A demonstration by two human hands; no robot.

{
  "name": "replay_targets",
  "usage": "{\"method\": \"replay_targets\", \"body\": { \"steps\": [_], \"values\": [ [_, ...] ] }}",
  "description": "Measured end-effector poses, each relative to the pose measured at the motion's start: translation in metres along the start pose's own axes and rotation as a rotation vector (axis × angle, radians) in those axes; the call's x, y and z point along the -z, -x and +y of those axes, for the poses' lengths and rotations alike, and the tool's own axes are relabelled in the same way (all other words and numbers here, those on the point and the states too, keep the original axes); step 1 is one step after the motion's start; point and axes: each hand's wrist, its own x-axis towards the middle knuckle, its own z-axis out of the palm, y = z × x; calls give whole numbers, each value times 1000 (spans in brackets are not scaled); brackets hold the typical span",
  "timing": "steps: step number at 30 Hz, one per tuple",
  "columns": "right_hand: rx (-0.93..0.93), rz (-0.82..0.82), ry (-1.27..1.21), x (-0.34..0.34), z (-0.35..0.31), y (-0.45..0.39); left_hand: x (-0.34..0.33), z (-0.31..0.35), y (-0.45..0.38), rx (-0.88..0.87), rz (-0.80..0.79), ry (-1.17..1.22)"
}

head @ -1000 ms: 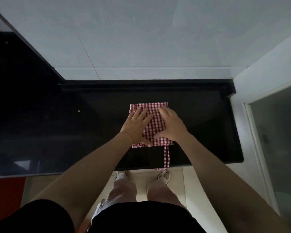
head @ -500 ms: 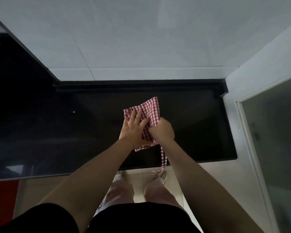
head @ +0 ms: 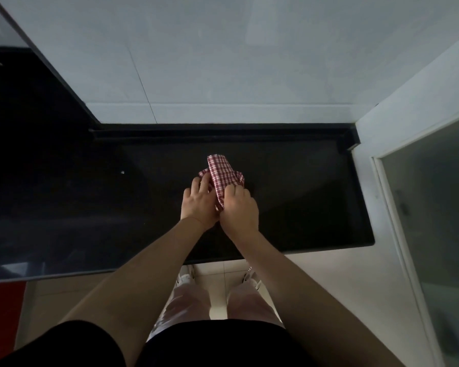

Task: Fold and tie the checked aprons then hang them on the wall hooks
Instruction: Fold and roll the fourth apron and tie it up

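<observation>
Red-checked apron bunched between two hands over the black counter.
Right hand curls around the cloth's near end; left hand grips its left side, fingers bent.

No lettering, label, brand mark, number or sign can be read anywhere in the head view; the red-and-white checked apron carries only its woven pattern, and the dark table and pale wall tiles bear no print.
</observation>
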Motion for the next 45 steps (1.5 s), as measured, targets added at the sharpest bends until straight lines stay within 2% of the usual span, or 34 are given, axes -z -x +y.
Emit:
{"method": "replay_targets", "body": {
  "steps": [3, 6, 9, 11, 12, 14, 17, 20, 23, 25, 27, 28, 30, 35, 45],
  "values": [
    [23, -44, -7, -1, 3, 6, 4, -7, 1, -44, -51, 53],
    [65, -122, -4, -1, 4, 10, 17, -24, 0, -50, -34, 400],
    [96, -157, 40, -3, 2, 15, 34, -25, 5, 148, 47, 756],
    [99, -156, 63, -4, 0, 18, 43, -17, 9, 254, 211, 860],
    [100, -156, 69, -4, -1, 19, 47, -12, 10, 255, 277, 837],
    [120, -143, 71, -4, 1, 22, 49, -5, 7, 201, 306, 742],
    [168, -116, 81, -5, 5, 27, 46, -7, -4, 171, 226, 546],
    [208, -81, 123, -7, 13, 33, 41, -20, -12, 232, 142, 416],
    [165, -60, 137, -9, 24, 35, 41, -21, -15, 241, 76, 331],
    [113, -75, 129, -9, 30, 34, 40, -11, -14, 129, 147, 116],
    [112, -61, 129, -10, 33, 31, 37, -1, -13, -152, 255, -100],
    [127, -42, 126, -11, 35, 30, 34, 1, -14, -287, 245, -145],
    [153, -13, 127, -13, 44, 30, 33, 1, -15, -377, 149, -124],
    [132, 11, 187, -16, 59, 34, 28, -3, -15, -311, -57, -42],
    [148, 46, 380, -29, 64, 16, 23, 3, -7, -278, -62, -62]
  ]
}}
